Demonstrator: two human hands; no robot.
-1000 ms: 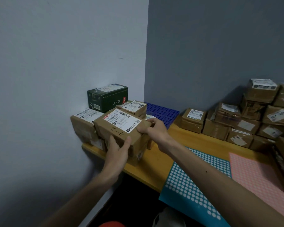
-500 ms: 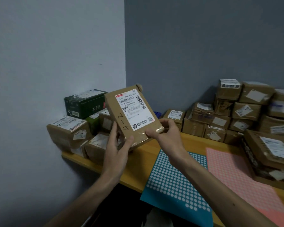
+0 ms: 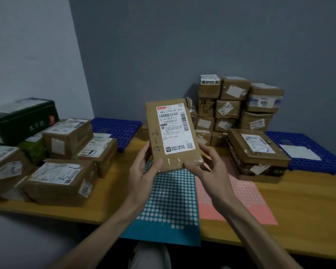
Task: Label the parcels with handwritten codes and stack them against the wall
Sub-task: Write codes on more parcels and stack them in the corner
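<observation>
Fingers [image 3: 157,165] of the left hand [image 3: 144,169] and right hand [image 3: 206,164] clamp the lower corners of a parcel [image 3: 171,134] marked "4-2", held upright mid-frame above the table [image 3: 299,220]. Gripped only at its base, it could tip forward and fall.

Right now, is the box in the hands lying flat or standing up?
Standing up. Both hands, left and right, grip the box by its bottom edge, label facing the camera, clear above the table.
</observation>
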